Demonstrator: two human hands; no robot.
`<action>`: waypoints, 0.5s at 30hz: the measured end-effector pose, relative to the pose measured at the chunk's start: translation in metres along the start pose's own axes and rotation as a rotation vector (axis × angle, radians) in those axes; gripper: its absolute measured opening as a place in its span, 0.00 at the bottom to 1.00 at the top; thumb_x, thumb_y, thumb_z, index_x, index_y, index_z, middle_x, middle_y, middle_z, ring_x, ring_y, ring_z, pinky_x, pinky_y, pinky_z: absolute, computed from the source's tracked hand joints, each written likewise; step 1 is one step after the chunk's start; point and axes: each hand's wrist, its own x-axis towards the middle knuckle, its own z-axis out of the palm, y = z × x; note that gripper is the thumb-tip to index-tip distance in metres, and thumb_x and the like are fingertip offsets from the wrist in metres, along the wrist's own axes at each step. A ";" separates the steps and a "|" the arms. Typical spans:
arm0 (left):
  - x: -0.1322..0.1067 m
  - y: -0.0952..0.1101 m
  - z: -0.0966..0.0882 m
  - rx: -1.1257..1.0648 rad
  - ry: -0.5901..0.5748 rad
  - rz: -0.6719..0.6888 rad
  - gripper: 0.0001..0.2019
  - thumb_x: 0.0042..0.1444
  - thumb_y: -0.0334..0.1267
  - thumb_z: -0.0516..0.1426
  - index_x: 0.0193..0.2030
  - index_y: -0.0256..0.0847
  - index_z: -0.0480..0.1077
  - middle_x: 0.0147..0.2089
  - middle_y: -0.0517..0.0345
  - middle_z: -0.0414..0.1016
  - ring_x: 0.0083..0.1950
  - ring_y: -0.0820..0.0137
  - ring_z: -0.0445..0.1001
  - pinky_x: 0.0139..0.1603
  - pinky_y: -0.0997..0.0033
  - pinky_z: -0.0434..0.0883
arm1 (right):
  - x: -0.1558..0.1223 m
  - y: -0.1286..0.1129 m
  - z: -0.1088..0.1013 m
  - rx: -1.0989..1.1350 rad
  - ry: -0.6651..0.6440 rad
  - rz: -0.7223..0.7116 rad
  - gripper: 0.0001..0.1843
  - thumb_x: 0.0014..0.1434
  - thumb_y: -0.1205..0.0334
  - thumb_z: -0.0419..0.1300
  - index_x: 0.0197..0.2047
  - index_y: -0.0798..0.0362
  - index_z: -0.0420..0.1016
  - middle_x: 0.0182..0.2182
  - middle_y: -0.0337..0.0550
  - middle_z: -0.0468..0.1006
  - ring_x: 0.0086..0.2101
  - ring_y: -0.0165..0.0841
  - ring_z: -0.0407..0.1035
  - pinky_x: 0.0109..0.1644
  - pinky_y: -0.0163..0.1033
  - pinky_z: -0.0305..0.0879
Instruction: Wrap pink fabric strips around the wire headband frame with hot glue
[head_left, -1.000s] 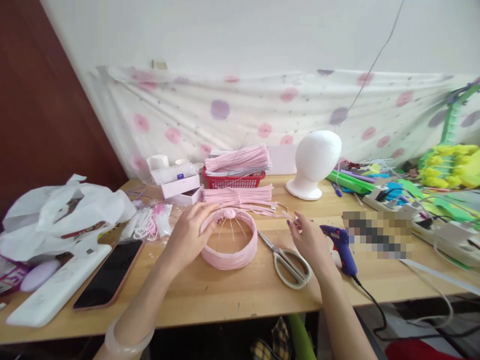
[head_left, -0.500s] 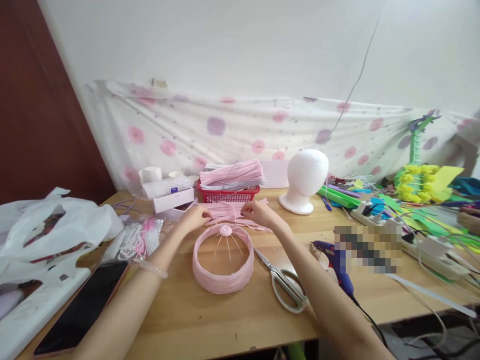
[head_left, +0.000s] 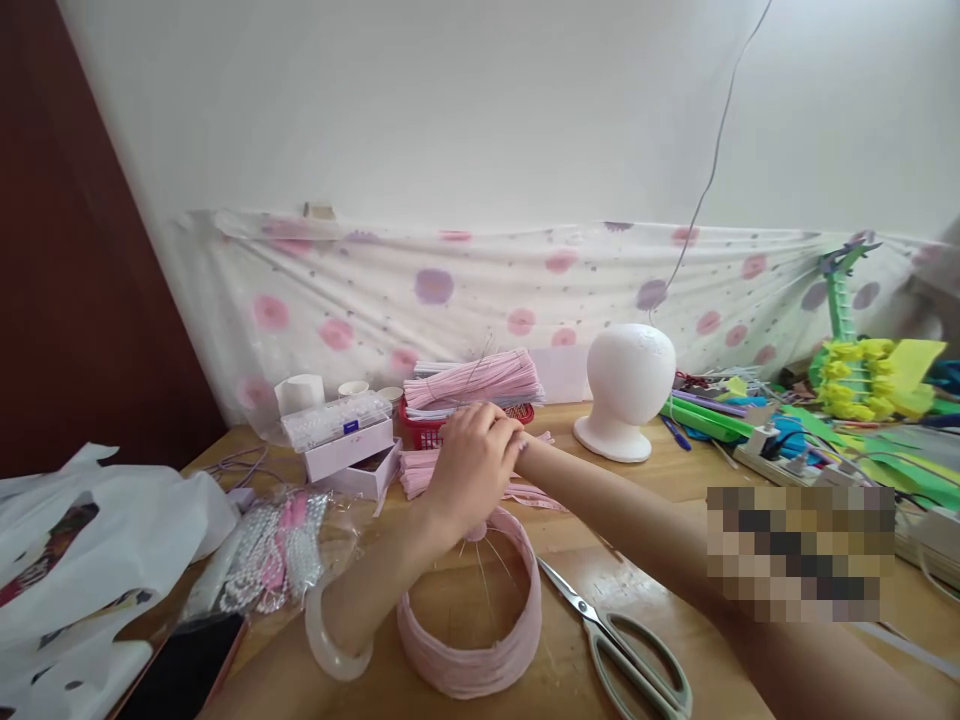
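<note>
My left hand (head_left: pixel 471 462) reaches over the pile of pink strips (head_left: pixel 420 472) lying on the wooden table (head_left: pixel 570 540), its fingers curled and pressed against my right hand. My right hand is almost fully hidden behind the left; only the wrist and forearm (head_left: pixel 600 500) show. What the fingers hold cannot be made out. Below my arms sits a round pink wrapped ring frame (head_left: pixel 480 655) with thin wire spokes. A second bundle of pink strips (head_left: pixel 480 378) rests on a red basket (head_left: pixel 424 432) just behind my hands.
Scissors (head_left: pixel 630 650) lie right of the ring. A white foam head (head_left: pixel 626 385) stands behind. Lilac boxes (head_left: pixel 345 450), bagged beads (head_left: pixel 274 555), a white plastic bag (head_left: pixel 90 540) and a phone (head_left: pixel 180 680) lie left. A power strip (head_left: pixel 772 455) and colourful foam pieces (head_left: pixel 870 385) crowd the right.
The view has tilted up and moved closer. Both hands have come together over the strip pile, my left hand now covering my right. The glue gun has left the view.
</note>
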 end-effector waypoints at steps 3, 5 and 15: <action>-0.010 -0.006 0.001 -0.049 0.017 0.036 0.08 0.62 0.32 0.56 0.46 0.38 0.73 0.50 0.48 0.74 0.54 0.59 0.72 0.59 0.54 0.69 | -0.009 0.000 0.006 0.930 0.102 0.268 0.16 0.66 0.68 0.46 0.37 0.50 0.75 0.39 0.52 0.71 0.55 0.42 0.68 0.60 0.48 0.69; -0.014 -0.010 0.000 -0.058 0.052 -0.009 0.08 0.61 0.33 0.57 0.47 0.36 0.71 0.51 0.44 0.73 0.56 0.55 0.71 0.59 0.48 0.69 | -0.014 0.003 0.005 1.480 0.141 0.360 0.11 0.64 0.65 0.50 0.33 0.46 0.72 0.36 0.47 0.70 0.55 0.39 0.68 0.62 0.44 0.68; -0.019 0.002 -0.010 -0.055 0.103 -0.062 0.19 0.55 0.35 0.62 0.52 0.34 0.68 0.56 0.38 0.69 0.62 0.49 0.67 0.65 0.43 0.65 | -0.008 -0.058 0.018 4.130 -0.637 -0.665 0.17 0.45 0.72 0.67 0.40 0.47 0.80 0.41 0.45 0.73 0.53 0.39 0.68 0.69 0.42 0.58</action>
